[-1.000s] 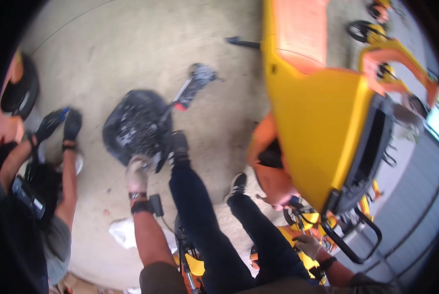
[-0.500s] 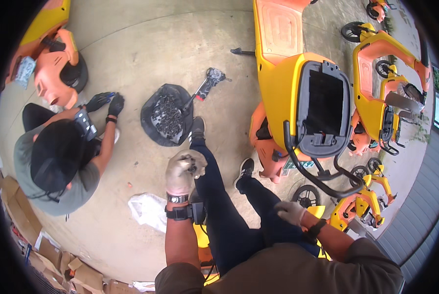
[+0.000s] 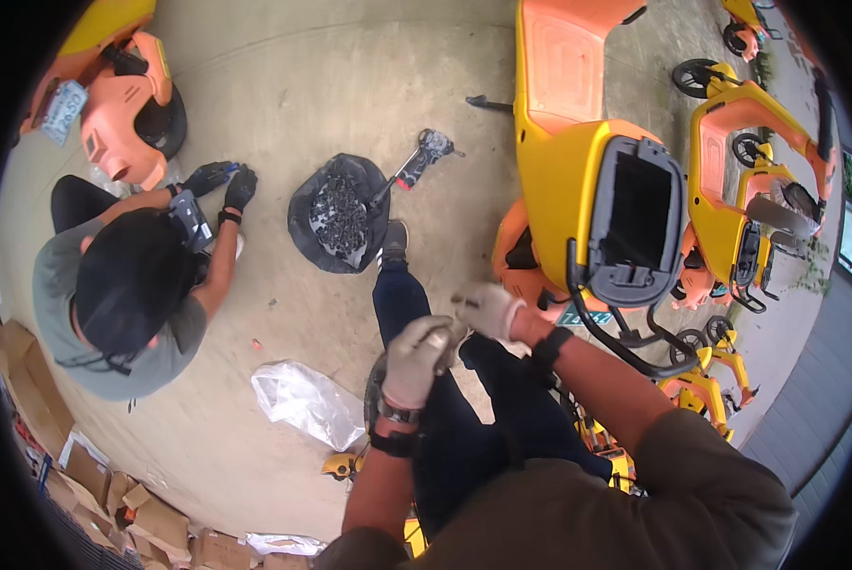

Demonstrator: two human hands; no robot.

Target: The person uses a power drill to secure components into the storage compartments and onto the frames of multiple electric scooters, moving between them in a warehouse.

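Both my hands wear pale gloves and are close together above my legs. My left hand [image 3: 420, 359] is closed, palm hidden; a moment ago small dark parts showed in it. Just right of it my right hand [image 3: 489, 312] has its fingertips pinched, and whatever they hold is too small to make out. Beyond my left foot, a black bag [image 3: 299, 224] lies spread on the floor with many small dark parts [image 3: 338, 211] heaped in it. A cordless power driver [image 3: 428, 160] lies beside it, its long shaft reaching the bag's edge.
A yellow and orange scooter [image 3: 564, 180] with an open seat compartment stands at my right, more scooters [image 3: 730, 133] beyond. Left, a co-worker [image 3: 126, 294] in dark gloves crouches by another scooter [image 3: 126, 128]. A clear plastic bag [image 3: 307, 404] and cardboard boxes [image 3: 160, 522] lie lower left.
My right hand has risen from beside my right thigh to meet the left. The left hand has moved right and turned, so the dark parts in it no longer show.
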